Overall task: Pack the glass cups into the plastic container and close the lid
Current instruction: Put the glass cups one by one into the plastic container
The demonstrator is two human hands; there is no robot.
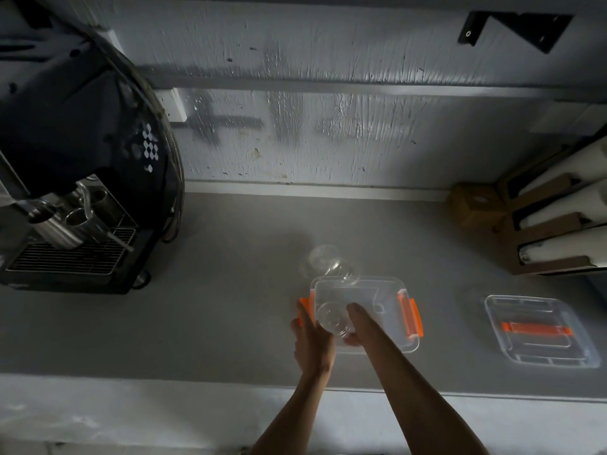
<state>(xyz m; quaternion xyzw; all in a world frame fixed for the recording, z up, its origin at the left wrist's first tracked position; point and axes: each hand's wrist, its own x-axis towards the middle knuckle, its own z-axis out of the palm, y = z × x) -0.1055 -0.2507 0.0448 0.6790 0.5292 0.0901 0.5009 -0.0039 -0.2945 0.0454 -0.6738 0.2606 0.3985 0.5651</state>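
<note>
A clear plastic container (pixel 387 290) with orange side latches stands open on the grey counter. Both my hands hold one glass cup (pixel 333 320) at the container's near-left corner: my left hand (pixel 312 339) wraps its left side and my right hand (pixel 356 323) its right side. The cup is tilted, its mouth facing up towards me. Further glass cups (pixel 323 257) stand just behind the container's far-left edge; their outlines blur together. The container's clear lid (pixel 538 333), with an orange handle, lies flat on the counter to the right.
A black espresso machine (pixel 78 178) with a metal drip grate fills the left. Cardboard holders with white rolls (pixel 558 221) and a small brown box (pixel 473 205) sit at the back right. A grey wall runs behind the counter (pixel 213 307); its pale front edge is near me.
</note>
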